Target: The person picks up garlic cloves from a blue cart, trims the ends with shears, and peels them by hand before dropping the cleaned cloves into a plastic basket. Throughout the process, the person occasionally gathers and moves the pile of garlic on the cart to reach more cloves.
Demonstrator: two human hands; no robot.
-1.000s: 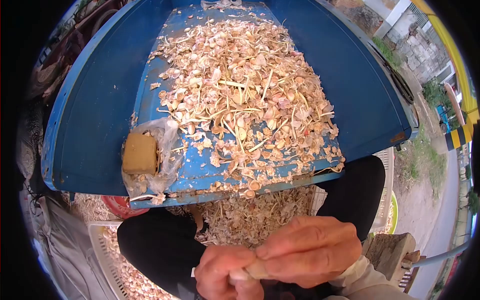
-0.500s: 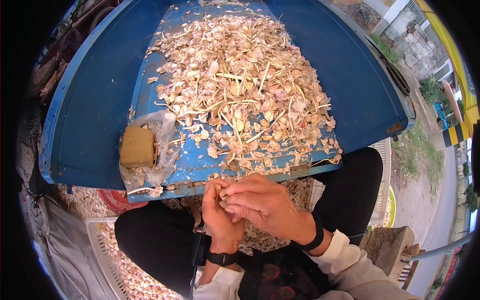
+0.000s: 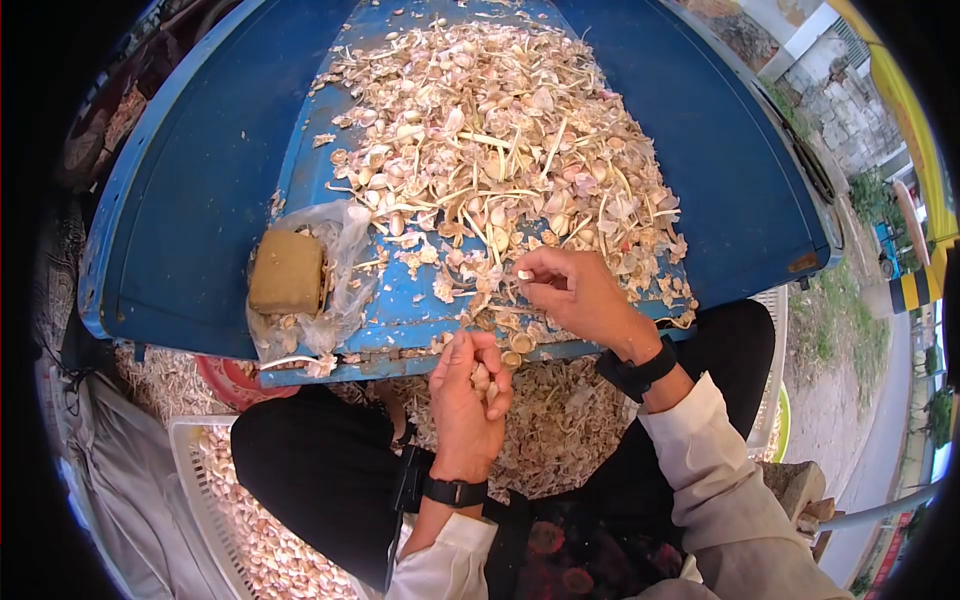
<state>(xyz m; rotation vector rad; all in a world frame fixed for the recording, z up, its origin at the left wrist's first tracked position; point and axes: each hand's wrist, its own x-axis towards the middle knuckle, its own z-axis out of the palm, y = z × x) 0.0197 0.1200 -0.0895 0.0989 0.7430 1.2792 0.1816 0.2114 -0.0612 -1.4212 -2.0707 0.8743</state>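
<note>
My left hand is just off the front edge of the blue metal bed, palm up. Its curled fingers hold some garlic cloves. Over the near part of the pile, my right hand pinches a small pale piece, which looks like a garlic clove, between thumb and fingertip. In front of both hands spreads the heap of garlic cloves, papery skins and dry stalks.
A brown block sits on a clear plastic bag at the left. Below are a white crate of cloves, a red basin and fallen skins. Blue side walls flank the heap.
My hands have come apart from where they were working together. The right hand has moved forward and right over the pile with a small pale piece; the left stays near the edge.
</note>
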